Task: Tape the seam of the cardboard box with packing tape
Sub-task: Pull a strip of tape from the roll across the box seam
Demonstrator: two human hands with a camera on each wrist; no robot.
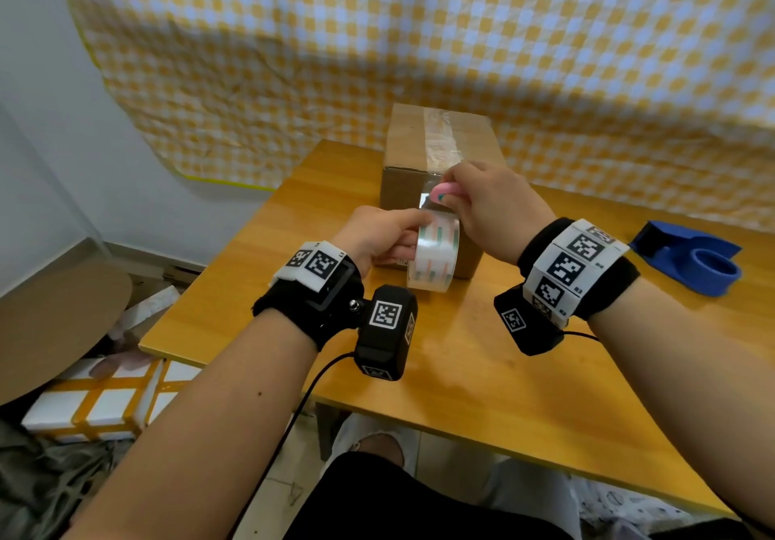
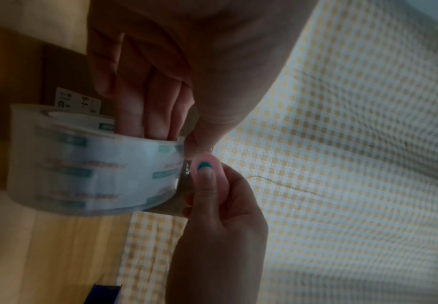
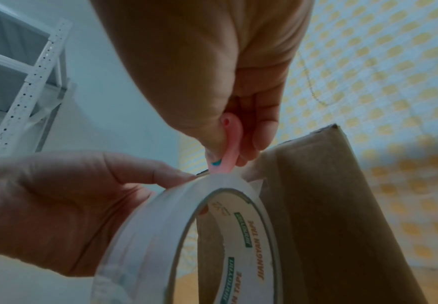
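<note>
The cutter's [image 1: 445,194] blade edge cannot be made out: only a small, rounded pink plastic body with a teal spot shows between the thumb and fingers of the right hand [image 1: 495,208], which pinch it against the stretch of tape just above the roll. The roll of packing tape [image 1: 434,255] is clear and glossy on a white core printed with green and orange lettering; its outer layers blur in the left wrist view. The left hand [image 1: 383,237] holds it upright on edge, fingers pushed through the core and thumb pressed on the outer rim, so the fingertips are hidden inside. The roll hangs in front of the near end of the cardboard box [image 1: 409,141], hiding part of that face and a white label on it. The box is plain brown corrugated board, a long block standing on the glossy yellow wooden table [image 1: 482,372], with a shiny clear strip of tape [image 1: 440,137] running along its top seam and down over the near edge. A blue plastic tape dispenser [image 1: 692,258] lies well apart to the right. Yellow-and-white checked cloth [image 1: 377,36] hangs behind.
</note>
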